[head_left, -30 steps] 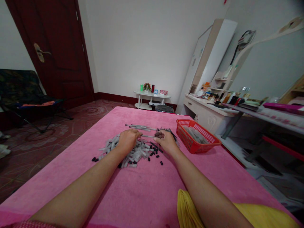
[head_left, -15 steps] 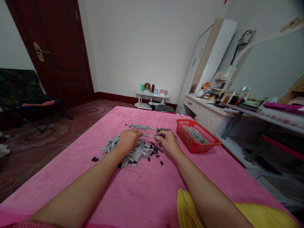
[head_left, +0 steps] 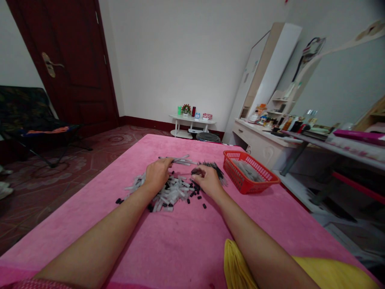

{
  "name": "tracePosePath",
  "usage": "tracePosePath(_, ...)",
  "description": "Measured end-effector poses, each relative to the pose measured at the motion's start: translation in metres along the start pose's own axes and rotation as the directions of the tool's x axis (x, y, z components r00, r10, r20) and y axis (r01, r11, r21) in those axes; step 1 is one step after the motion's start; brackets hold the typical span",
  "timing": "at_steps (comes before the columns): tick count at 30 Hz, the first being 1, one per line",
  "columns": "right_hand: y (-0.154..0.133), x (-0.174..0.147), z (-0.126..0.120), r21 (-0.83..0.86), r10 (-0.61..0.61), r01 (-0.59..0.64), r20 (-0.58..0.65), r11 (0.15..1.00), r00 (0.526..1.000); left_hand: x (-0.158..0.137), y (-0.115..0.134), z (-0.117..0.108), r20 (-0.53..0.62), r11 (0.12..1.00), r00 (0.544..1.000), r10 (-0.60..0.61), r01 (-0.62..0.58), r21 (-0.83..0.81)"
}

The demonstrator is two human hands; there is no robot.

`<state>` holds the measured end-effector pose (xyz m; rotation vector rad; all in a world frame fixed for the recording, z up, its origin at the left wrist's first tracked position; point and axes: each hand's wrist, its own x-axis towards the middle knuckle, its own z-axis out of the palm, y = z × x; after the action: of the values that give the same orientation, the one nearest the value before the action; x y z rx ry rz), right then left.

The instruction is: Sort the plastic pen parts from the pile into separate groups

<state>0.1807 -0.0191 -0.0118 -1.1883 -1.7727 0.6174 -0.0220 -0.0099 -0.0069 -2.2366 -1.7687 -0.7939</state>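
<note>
My left hand (head_left: 158,175) is closed at the fingertips around a slim grey-and-clear pen (head_left: 181,159), held at a slant over a row of similar pens (head_left: 188,162) lying on the pink cloth. Beneath that hand spreads a heap of clear plastic pen caps (head_left: 173,194). My right hand (head_left: 208,180) has thumb and forefinger drawn together, with something dark at their tips that is too small to make out. Small black plugs (head_left: 197,188) lie scattered just left of it. Behind its knuckles is a bundle of thin dark-tipped sticks (head_left: 215,166), partly hidden.
A red plastic basket (head_left: 245,186) holding clear slender pieces stands to the right on the pink-covered table (head_left: 180,249). Yellow cloth (head_left: 237,265) lies near my right forearm. Beyond the table are a low white stand (head_left: 192,119) and a dressing table (head_left: 267,138).
The pen stretched between both hands has left the right hand. My left hand has moved slightly left and up with it, over the row. My right hand has shifted slightly left.
</note>
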Motion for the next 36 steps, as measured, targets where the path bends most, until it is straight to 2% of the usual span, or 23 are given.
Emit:
tracePosePath(2,-0.01,-0.003,0.008,0.076,-0.013,0.004,0.122,0.997,0.992,0.0,0.0,0.0,-0.044,1.0,0.999,-0.004,0.003,-0.013)
tracePosePath(3,-0.013,-0.003,0.009,0.07,-0.018,0.008,0.141,0.997,0.99,-0.001,0.0,0.0,-0.057,1.0,0.998,-0.007,0.006,-0.019)
tracePosePath(4,-0.016,-0.003,0.008,0.023,-0.013,0.01,0.131,1.0,0.991,-0.001,0.0,-0.001,-0.064,1.0,0.998,-0.012,0.01,-0.024)
tracePosePath(6,-0.017,-0.002,0.0,-0.178,0.027,-0.018,0.052,0.984,0.998,-0.001,0.001,-0.001,-0.065,0.999,0.998,-0.016,0.014,-0.035)
tracePosePath(8,-0.014,-0.001,-0.011,-0.428,0.1,-0.102,-0.028,0.898,0.995,-0.001,0.002,-0.002,-0.058,0.999,0.998,-0.015,0.012,-0.043)
tracePosePath(10,-0.009,-0.002,-0.02,-0.625,0.19,-0.193,-0.073,0.756,0.979,-0.001,0.002,-0.001,-0.042,0.999,0.999,-0.019,0.017,-0.045)
tracePosePath(13,-0.003,-0.005,-0.023,-0.774,0.28,-0.23,-0.071,0.59,0.957,-0.002,0.003,-0.001,-0.023,0.999,0.999,-0.031,0.03,-0.044)
tracePosePath(15,-0.001,-0.006,-0.019,-0.81,0.309,-0.216,-0.046,0.545,0.95,-0.002,0.003,0.0,-0.024,0.999,0.999,-0.025,0.024,-0.043)
tracePosePath(20,-0.001,-0.007,-0.012,-0.814,0.354,-0.239,-0.044,0.529,0.934,-0.002,0.003,0.002,-0.027,0.999,1.0,-0.012,0.01,-0.042)
tracePosePath(24,-0.003,-0.004,-0.02,-0.791,0.338,-0.259,-0.07,0.555,0.939,-0.002,0.002,0.004,-0.051,0.999,0.999,0.008,-0.01,-0.042)
tracePosePath(27,-0.002,0.0,-0.032,-0.811,0.301,-0.285,-0.142,0.51,0.943,-0.002,0.002,0.004,-0.056,0.999,0.998,0.018,-0.02,-0.043)
tracePosePath(32,0.003,0.003,-0.049,-0.837,0.324,-0.328,-0.193,0.438,0.926,-0.002,0.003,0.001,-0.03,0.999,1.0,0.006,-0.008,-0.049)
tracePosePath(36,0.001,0.001,-0.042,-0.798,0.278,-0.274,-0.139,0.537,0.95,-0.003,0.005,0.0,-0.015,0.999,1.0,-0.006,0.005,-0.052)
